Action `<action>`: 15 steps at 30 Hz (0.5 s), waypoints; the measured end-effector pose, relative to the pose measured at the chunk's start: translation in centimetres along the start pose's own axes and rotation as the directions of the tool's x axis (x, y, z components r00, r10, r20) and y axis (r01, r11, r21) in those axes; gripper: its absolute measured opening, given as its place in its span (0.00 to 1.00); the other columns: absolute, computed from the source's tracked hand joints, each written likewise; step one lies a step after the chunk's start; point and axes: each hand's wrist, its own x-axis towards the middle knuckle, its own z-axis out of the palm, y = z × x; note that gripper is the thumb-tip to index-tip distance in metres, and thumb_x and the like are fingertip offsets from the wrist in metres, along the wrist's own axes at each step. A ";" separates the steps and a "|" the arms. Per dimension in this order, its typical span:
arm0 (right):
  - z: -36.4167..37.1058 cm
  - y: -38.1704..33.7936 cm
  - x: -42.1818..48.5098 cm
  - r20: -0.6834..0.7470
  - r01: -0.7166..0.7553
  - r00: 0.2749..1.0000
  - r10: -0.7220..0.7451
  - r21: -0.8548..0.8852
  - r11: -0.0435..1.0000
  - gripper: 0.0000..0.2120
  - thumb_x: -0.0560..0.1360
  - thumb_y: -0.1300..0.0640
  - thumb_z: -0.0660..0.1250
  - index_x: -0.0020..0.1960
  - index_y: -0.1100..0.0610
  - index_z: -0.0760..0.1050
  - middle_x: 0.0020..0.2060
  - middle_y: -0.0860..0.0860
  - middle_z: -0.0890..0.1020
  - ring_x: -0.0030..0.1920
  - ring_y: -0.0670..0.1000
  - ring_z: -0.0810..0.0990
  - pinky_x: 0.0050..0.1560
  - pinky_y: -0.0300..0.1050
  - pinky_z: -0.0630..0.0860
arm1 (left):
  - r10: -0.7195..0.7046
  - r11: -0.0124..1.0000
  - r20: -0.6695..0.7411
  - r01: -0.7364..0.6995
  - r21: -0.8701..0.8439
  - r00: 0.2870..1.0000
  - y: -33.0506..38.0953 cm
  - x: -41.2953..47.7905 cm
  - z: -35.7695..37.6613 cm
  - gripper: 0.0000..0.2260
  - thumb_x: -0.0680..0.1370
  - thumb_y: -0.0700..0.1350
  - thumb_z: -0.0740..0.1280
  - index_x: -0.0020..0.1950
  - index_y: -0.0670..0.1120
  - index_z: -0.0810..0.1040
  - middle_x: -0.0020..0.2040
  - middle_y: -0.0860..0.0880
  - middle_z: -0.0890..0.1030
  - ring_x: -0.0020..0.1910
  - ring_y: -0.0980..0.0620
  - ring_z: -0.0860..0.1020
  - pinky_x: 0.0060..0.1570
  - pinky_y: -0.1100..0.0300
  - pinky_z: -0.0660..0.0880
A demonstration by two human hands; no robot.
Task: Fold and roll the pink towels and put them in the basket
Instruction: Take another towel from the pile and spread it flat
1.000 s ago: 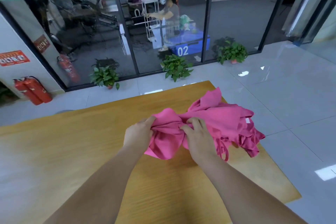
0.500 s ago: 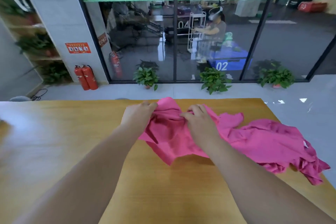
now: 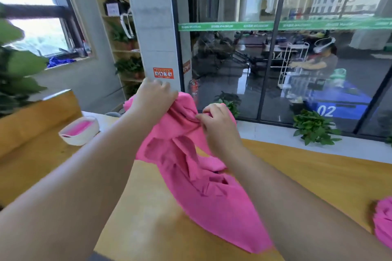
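A crumpled pink towel (image 3: 203, 186) hangs lifted above the wooden table (image 3: 307, 176). My left hand (image 3: 153, 96) grips its upper edge at the top left. My right hand (image 3: 218, 123) pinches the same edge a little to the right and lower. The towel's lower end drapes down onto the table between my forearms. A heap of more pink towels (image 3: 382, 224) lies at the right edge of the view. A white basket (image 3: 79, 130) stands at the far left of the table, with pink cloth showing inside it.
A raised wooden block (image 3: 31, 121) stands left of the basket, with a leafy plant (image 3: 17, 74) behind it. Beyond the table are a grey pillar (image 3: 152, 27), glass walls and potted plants (image 3: 314, 127) on the floor.
Both hands have lifted one towel off the table and carried it to the left, away from the heap. The view has swung left, bringing the basket into sight.
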 end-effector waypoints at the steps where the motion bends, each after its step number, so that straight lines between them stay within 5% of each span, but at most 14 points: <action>1: 0.1 -0.5 0.7 -0.025 0.016 1.000 -0.016 -0.001 1.000 0.09 0.75 0.64 0.72 0.53 0.55 0.86 0.47 0.53 0.78 0.54 0.57 0.73 0.55 0.50 0.71 | -0.011 1.000 -0.005 0.011 0.014 1.000 -1.1 0.1 -0.3 0.08 0.80 0.43 0.64 0.56 0.53 0.80 0.50 0.50 0.80 0.49 0.45 0.81 0.47 0.52 0.76; 9: -1.8 2.4 2.0 -0.053 0.037 0.998 -0.043 -0.103 0.994 0.07 0.74 0.67 0.69 0.48 0.60 0.84 0.52 0.56 0.79 0.62 0.62 0.74 0.64 0.55 0.72 | 0.068 0.997 0.004 -0.068 -0.025 0.998 0.8 1.9 -1.1 0.09 0.82 0.48 0.62 0.59 0.53 0.79 0.57 0.49 0.80 0.58 0.45 0.78 0.56 0.50 0.72; 15: -4.9 10.7 -1.0 0.119 -0.054 0.990 0.075 -0.173 0.984 0.08 0.78 0.64 0.64 0.51 0.59 0.81 0.63 0.56 0.78 0.75 0.61 0.68 0.75 0.56 0.66 | 0.299 0.899 0.193 -0.209 -0.385 0.935 10.8 3.3 -0.9 0.13 0.80 0.58 0.61 0.55 0.53 0.80 0.51 0.50 0.82 0.52 0.46 0.80 0.49 0.51 0.71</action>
